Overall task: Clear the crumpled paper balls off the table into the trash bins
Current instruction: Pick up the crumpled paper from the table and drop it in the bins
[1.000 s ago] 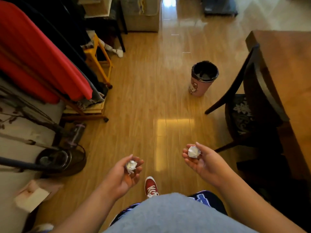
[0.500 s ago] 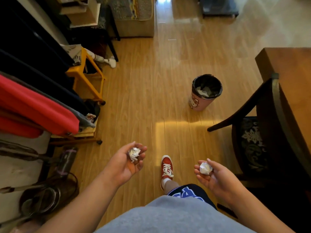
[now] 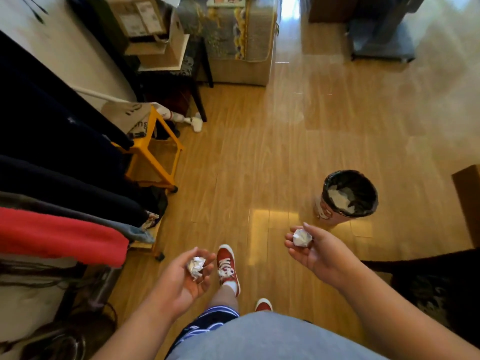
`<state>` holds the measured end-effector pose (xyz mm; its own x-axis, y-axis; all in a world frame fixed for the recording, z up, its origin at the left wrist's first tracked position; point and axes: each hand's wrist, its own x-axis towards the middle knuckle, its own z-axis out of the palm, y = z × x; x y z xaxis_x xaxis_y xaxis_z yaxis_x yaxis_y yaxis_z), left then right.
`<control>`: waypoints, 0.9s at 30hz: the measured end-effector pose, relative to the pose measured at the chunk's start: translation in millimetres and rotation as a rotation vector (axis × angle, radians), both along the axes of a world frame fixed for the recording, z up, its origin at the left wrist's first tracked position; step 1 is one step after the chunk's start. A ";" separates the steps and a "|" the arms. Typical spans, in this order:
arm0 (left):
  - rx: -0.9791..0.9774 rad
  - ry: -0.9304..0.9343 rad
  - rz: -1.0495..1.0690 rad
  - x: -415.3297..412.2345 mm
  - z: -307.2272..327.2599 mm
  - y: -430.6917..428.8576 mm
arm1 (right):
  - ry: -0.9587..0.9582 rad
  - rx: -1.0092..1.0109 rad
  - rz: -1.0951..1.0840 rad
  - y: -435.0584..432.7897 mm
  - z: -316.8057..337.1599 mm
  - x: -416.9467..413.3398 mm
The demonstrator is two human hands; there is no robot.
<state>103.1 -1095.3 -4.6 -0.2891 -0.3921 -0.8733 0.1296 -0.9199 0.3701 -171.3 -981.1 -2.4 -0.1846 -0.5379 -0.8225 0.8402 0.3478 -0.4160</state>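
Observation:
My left hand (image 3: 184, 279) is palm up and its fingers curl around a crumpled white paper ball (image 3: 196, 266). My right hand (image 3: 311, 250) holds a second paper ball (image 3: 301, 238) at its fingertips. A pink trash bin (image 3: 345, 198) with a black liner stands on the wood floor just beyond and to the right of my right hand. Crumpled paper lies inside it. The corner of the wooden table (image 3: 467, 193) shows at the right edge.
A clothes rack with dark and red garments (image 3: 59, 229) fills the left side. A yellow stool (image 3: 153, 157) stands beside it. A dark chair (image 3: 428, 281) is at lower right. My red shoe (image 3: 227, 266) steps forward on the floor between my hands.
I have walked forward. The bin has come much nearer and now sits just ahead of my right hand. Both hands still hold their paper balls.

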 end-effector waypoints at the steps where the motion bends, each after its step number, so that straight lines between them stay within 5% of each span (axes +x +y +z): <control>1: 0.009 -0.005 0.007 -3.4 -3.3 -14.4 | 0.003 -0.006 0.007 -20.3 0.5 -5.4; 14: -0.016 -0.011 -0.201 -102.7 -9.9 -250.7 | 0.020 0.037 -0.176 -175.2 -0.5 -87.8; 27: -0.048 0.089 -0.490 -367.7 8.6 -372.7 | -0.015 0.161 -0.433 -207.9 -33.9 -232.8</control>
